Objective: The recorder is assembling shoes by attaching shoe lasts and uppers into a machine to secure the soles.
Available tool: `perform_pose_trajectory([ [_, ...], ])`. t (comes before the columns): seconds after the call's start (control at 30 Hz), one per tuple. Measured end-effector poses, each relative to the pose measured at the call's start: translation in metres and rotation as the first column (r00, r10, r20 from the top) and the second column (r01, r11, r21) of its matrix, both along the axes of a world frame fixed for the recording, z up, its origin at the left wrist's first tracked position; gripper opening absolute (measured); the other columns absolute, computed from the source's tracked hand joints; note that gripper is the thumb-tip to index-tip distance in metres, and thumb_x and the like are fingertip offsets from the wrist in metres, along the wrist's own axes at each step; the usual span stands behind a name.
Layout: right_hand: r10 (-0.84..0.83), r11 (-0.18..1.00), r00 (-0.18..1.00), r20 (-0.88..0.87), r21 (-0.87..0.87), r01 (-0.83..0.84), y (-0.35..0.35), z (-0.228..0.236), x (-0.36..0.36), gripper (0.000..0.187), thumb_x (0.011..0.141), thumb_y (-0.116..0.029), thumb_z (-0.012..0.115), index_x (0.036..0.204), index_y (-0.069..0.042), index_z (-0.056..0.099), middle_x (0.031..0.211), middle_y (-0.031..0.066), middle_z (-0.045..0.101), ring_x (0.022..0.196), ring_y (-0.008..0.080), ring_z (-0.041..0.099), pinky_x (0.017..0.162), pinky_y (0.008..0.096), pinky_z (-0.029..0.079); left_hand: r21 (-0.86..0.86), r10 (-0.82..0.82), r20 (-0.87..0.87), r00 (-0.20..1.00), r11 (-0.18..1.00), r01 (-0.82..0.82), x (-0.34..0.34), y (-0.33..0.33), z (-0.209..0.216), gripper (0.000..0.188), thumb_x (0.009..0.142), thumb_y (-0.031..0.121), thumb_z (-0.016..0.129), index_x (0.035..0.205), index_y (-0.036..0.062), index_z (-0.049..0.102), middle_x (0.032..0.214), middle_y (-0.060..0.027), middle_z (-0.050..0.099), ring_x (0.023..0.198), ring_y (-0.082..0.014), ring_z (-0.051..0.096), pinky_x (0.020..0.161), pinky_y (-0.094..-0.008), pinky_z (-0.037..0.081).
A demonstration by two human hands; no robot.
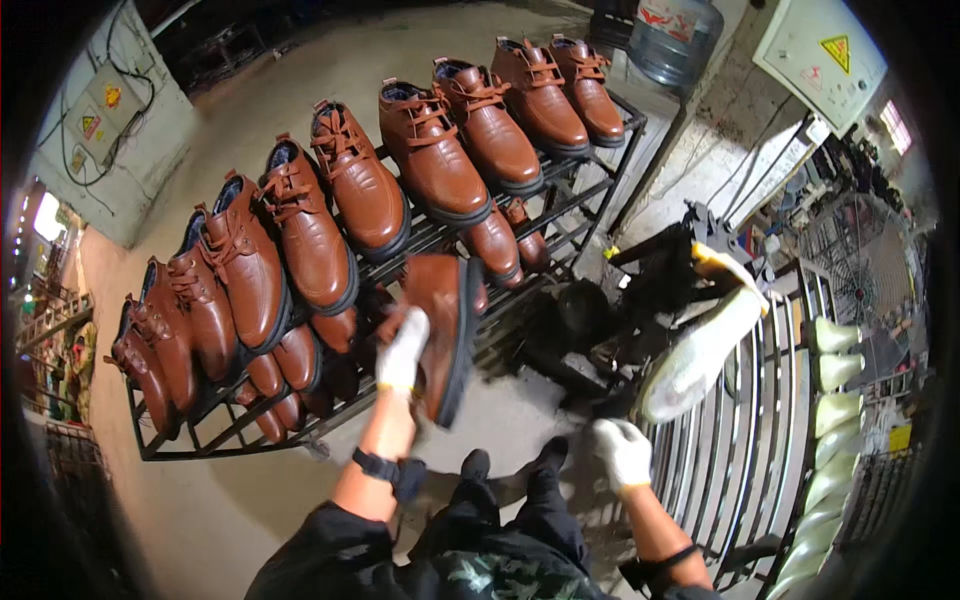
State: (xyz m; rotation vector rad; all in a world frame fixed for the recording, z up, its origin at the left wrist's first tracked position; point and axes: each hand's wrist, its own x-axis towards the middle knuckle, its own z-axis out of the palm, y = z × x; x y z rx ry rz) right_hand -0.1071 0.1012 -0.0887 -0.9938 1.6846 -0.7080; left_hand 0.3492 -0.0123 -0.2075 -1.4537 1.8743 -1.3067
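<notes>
My left hand [402, 350], in a white knit glove, is closed on a brown leather lace-up shoe [436, 320]. The shoe is turned so its black sole faces right, and it is slightly blurred. It hangs in front of a black metal rack [205, 455] carrying rows of similar brown shoes [310, 240]. My right hand [622, 455], gloved too, has its fingers curled; whether anything is in them is hidden. Just above it a pale shoe last [700, 355] leans toe-down by a dark machine [580, 320], apart from the hand.
On the right, a slatted metal rack [735, 440] curves past me, with several pale lasts [838, 410] along its far side. A water jug [675, 40] and a grey electrical box [820, 60] are at the back right. A fan guard [860, 260] stands farther right.
</notes>
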Motion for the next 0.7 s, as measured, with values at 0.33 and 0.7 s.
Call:
perform_pose_trajectory([
  [0.33,-0.157,0.864,0.972,-0.178,-0.502,0.047,-0.146,0.174,-0.050,0.078,0.079,-0.012,0.088,0.147,0.001,0.052,0.124,0.0097,0.068,0.107,0.0199,0.065,0.097,0.0341,0.053,0.351,0.102,-0.900,-0.423,0.744,-0.569,0.010,-0.027,0.157,0.068,0.087,0.064,0.073,0.121,0.0059,0.077,0.132,-0.0215,0.071,0.121,-0.0399,0.068,0.107,-0.0479,0.050],
  [0.7,0.138,0.816,0.735,-0.664,-0.344,-0.464,-0.181,0.231,-0.071,0.080,0.071,-0.014,0.072,0.147,0.001,0.053,0.121,0.0209,0.070,0.111,0.0336,0.070,0.098,0.0369,0.054,0.313,-0.059,-0.900,-0.431,0.600,-0.736,0.082,0.031,0.186,0.073,0.095,0.055,0.066,0.151,0.0103,0.055,0.145,-0.0153,0.058,0.128,-0.0306,0.056,0.109,-0.0406,0.045],
])
